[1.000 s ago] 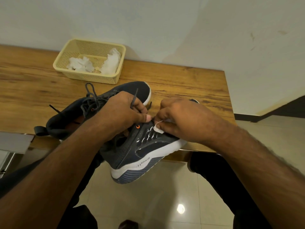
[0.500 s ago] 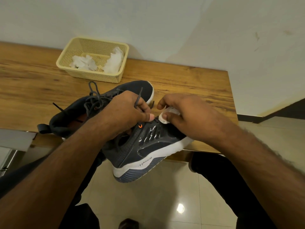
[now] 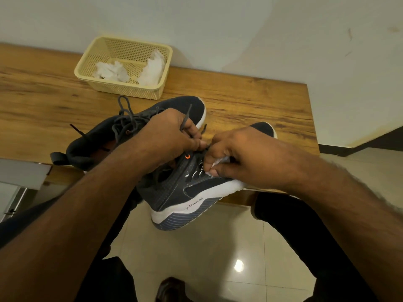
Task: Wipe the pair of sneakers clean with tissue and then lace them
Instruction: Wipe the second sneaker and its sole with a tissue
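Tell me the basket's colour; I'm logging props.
Pale yellow basket, clearest in the head view.

right hand slid the tissue down the sneaker's side.

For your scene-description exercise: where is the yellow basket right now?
In the head view, the yellow basket sits upper left on the wooden table, against the wall, just beyond the laced sneaker, with crumpled tissues inside.
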